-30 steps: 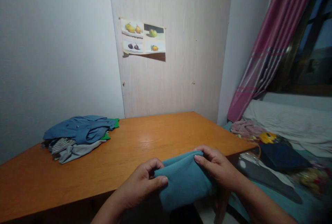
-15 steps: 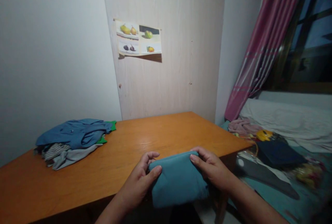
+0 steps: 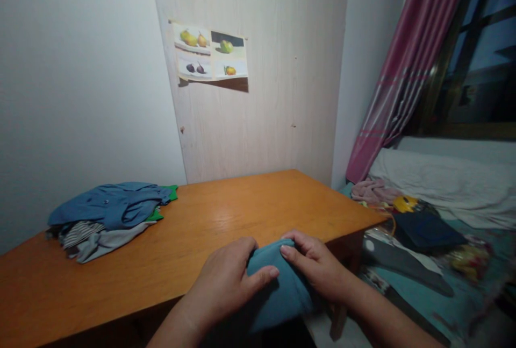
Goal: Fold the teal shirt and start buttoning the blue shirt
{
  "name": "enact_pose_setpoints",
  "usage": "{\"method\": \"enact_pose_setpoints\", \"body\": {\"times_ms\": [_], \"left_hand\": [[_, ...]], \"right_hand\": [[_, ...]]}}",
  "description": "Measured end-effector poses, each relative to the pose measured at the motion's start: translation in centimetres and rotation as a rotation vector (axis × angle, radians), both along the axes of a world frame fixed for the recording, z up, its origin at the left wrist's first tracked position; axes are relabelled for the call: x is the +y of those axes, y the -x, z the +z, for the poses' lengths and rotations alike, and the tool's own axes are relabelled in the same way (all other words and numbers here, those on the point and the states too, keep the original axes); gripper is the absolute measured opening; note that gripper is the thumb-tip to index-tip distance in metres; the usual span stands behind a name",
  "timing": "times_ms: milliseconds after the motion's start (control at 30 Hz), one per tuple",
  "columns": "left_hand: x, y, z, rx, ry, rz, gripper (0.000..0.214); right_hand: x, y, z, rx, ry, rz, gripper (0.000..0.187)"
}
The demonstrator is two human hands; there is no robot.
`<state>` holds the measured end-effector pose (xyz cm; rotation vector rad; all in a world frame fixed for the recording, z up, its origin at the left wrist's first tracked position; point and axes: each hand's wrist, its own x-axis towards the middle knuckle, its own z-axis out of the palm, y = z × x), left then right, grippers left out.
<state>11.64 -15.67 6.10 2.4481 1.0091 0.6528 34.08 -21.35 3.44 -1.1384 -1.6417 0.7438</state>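
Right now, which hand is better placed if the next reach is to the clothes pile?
Probably the left hand: the clothes pile lies toward the left on the table, closer to it than to the right hand. Both hold the teal cloth, so neither is free.

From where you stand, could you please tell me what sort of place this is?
Probably a room in a home: a pink curtain hangs at right, and a pile of clothes lies on a wooden table.

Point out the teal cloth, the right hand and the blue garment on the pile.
Teal cloth (image 3: 285,293), head view, on its front face.
Right hand (image 3: 318,266), head view, near the thumb's base.
Blue garment (image 3: 115,207), head view, on its upper surface.
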Motion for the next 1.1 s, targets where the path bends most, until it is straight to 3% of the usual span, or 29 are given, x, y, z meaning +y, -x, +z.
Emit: {"method": "enact_pose_setpoints", "body": {"times_ms": [200,400,600,733,867,1000,1100], "left_hand": [[0.3,-1.2,0.4,0.029,-0.014,-0.085,0.044],[0.7,-1.0,-0.2,0.066,0.029,-0.060,0.044],[1.2,-0.5,-0.5,-0.077,0.227,-0.190,0.039],[1.3,0.0,-0.3,-0.154,0.363,-0.232,0.039],[1.5,0.8,-0.4,-0.302,0.501,-0.228,0.041],[2.1,1.6,-0.9,-0.388,0.615,-0.221,0.043],[2.2,1.9,-1.4,-0.413,0.647,-0.224,0.043]], "right_hand": [[0.1,0.3,0.1,-0.011,-0.023,0.027,0.032],[0.2,0.2,0.0,-0.051,-0.003,0.054,0.034],[0.5,0.5,-0.1,-0.055,0.006,0.075,0.036],[0.6,0.0,-0.2,0.209,0.125,0.089,0.040],[0.2,-0.6,-0.3,0.433,0.248,0.201,0.048],[-0.7,-0.7,-0.5,0.378,0.327,0.345,0.051],[-1.0,-0.6,-0.8,0.318,0.335,0.346,0.049]]}}
